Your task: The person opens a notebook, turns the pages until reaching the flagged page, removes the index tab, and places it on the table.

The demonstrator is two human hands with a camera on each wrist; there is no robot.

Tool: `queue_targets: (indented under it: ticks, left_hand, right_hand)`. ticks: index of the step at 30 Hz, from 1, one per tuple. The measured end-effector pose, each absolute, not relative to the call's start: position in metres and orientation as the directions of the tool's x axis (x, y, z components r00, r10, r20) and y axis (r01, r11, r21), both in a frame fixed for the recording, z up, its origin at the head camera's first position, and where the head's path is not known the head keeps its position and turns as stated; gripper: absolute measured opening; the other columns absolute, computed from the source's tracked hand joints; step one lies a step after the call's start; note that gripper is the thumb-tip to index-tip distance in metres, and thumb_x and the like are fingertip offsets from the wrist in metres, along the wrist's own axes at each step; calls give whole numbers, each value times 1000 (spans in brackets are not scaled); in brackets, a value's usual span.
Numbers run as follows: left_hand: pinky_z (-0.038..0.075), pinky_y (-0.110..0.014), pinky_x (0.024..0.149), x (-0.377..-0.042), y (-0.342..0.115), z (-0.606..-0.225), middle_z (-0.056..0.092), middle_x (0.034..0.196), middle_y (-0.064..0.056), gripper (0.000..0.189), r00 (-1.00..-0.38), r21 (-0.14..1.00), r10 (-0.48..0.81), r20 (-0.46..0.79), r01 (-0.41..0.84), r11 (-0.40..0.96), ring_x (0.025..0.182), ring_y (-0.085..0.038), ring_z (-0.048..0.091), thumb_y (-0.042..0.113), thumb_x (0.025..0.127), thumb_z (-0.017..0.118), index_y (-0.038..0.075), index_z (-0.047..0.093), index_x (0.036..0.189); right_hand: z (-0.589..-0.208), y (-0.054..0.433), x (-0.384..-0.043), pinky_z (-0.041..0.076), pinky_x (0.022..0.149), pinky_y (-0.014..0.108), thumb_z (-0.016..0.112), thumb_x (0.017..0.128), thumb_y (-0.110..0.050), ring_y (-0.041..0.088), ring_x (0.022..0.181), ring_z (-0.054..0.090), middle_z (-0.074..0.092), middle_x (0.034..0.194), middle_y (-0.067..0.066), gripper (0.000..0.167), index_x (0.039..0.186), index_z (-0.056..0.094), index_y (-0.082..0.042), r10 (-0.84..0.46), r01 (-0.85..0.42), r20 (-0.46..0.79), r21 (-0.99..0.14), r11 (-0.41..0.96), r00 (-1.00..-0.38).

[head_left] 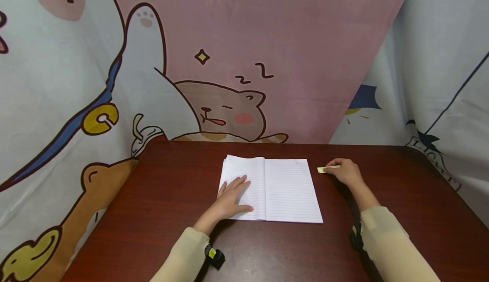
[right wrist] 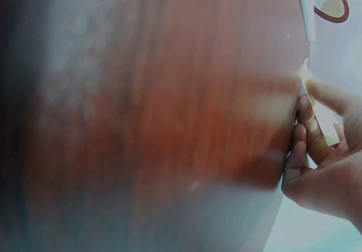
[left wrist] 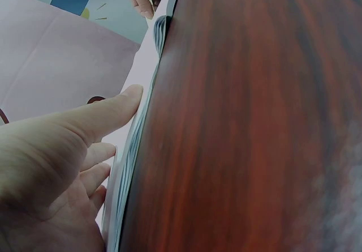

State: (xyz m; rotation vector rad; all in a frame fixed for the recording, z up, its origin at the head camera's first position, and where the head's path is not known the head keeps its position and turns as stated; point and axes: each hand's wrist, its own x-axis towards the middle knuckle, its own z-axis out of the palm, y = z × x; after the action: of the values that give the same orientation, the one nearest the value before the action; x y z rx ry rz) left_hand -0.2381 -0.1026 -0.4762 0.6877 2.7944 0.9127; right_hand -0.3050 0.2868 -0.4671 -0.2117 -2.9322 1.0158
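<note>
An open notebook [head_left: 290, 190] with lined white pages lies on the brown table. On its left page rests my left hand [head_left: 231, 199], fingers spread and fairly straight; the left wrist view shows the thumb [left wrist: 121, 107] on the paper near the notebook's lower edge. To the right of the notebook, my right hand [head_left: 345, 171] pinches a small pale yellow strip [head_left: 327, 169], which looks like paper, between thumb and fingers. The strip [right wrist: 322, 119] also shows in the right wrist view, with the other fingers curled beneath it close over the tabletop.
The dark brown wooden table [head_left: 160, 205] reaches back to a cloth backdrop [head_left: 305, 61] printed with cartoon animals. A black wrist device [head_left: 214, 256] is worn on the left wrist, and another [head_left: 356, 236] on the right.
</note>
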Motion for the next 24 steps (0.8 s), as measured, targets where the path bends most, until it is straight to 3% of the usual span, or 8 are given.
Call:
queue_targets:
  ticks: [24]
  left_hand:
    - [7,-65,121,-239,-102,-476,31,163,-10,78,-889,578,458,9,379,723,152,-35,23,31,85,78,7,43,150]
  right_hand:
    - [-466,284,-306,41,66,32,72,88,-30,31,83,55,67,94,22,32,94,67,1,110,108,-32,-577,810,-993]
